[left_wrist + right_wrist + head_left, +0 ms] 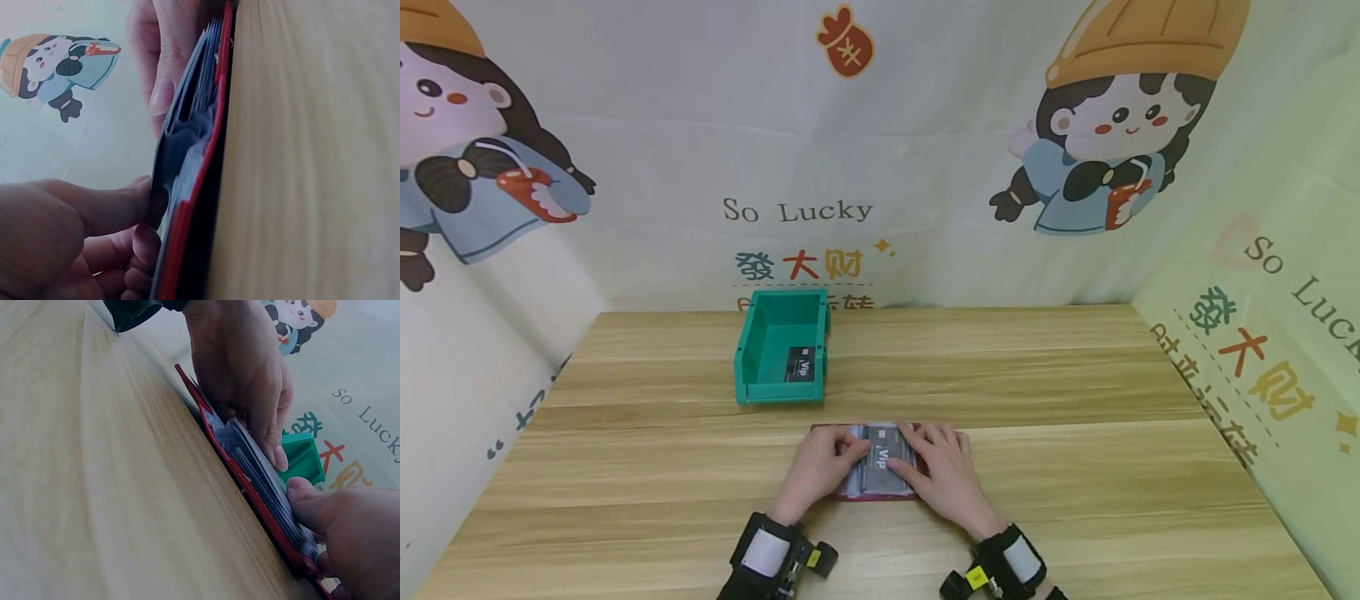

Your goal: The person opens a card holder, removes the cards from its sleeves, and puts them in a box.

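The wood-grain tabletop (1075, 400) is carrying a green bin (780, 392), which is standing near the rear edge, and a red-covered card holder (874, 485), which is lying nearer the front.

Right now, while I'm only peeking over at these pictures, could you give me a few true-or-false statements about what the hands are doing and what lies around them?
1. The left hand and the right hand both touch the red card book. True.
2. The red card book is closed. False: it lies open.
3. A second card, marked "Vip", shows in the red card book, while a dark card lies in the green bin. True.
4. The green bin is nearer the person than the red card book. False: it stands farther back.
5. The right hand is inside the green bin. False: it is at the red card book.
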`<action>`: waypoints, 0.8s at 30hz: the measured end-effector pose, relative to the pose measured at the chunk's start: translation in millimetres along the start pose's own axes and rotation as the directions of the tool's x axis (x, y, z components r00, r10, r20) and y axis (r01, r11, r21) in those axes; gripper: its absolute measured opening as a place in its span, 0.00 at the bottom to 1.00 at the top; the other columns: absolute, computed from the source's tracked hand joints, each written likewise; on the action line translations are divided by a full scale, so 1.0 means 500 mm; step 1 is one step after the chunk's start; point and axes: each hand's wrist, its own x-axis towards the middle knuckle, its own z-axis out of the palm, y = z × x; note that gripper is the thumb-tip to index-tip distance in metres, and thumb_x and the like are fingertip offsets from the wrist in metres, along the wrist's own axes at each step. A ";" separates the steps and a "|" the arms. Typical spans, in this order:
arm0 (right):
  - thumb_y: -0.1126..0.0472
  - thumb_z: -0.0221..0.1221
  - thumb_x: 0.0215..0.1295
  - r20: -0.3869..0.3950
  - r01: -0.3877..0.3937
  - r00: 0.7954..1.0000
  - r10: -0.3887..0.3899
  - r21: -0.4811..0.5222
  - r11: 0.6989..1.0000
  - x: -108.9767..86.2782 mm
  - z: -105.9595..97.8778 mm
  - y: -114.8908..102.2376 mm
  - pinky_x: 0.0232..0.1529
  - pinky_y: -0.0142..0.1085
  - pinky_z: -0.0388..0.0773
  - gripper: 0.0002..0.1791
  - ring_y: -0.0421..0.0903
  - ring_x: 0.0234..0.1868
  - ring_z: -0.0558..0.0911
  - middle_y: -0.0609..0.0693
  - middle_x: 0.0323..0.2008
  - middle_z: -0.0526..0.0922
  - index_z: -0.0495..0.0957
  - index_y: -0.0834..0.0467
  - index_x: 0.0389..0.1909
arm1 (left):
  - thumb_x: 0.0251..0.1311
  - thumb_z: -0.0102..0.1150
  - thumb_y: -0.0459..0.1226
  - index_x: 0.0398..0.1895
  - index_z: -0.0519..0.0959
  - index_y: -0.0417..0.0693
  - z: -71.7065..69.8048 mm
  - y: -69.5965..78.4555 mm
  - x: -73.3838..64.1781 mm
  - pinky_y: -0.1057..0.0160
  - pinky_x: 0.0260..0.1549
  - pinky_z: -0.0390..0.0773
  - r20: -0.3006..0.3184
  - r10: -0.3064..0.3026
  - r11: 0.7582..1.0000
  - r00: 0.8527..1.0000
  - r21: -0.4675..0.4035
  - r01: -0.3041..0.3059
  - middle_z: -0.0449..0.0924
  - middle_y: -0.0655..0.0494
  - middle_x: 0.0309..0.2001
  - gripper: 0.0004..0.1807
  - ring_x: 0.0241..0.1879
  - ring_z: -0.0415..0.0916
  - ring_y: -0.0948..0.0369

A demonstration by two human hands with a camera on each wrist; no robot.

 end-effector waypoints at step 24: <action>0.49 0.66 0.71 -0.006 0.006 1.000 -0.006 0.000 1.000 -0.001 0.000 0.001 0.50 0.46 0.58 0.31 0.48 0.46 0.69 0.50 0.44 0.79 0.78 0.62 0.68 | 0.65 0.72 0.41 0.22 0.83 0.44 -0.008 0.007 -0.001 0.69 0.23 0.60 0.013 -0.049 0.998 0.999 -0.031 0.049 0.69 0.61 0.17 0.15 0.21 0.66 0.64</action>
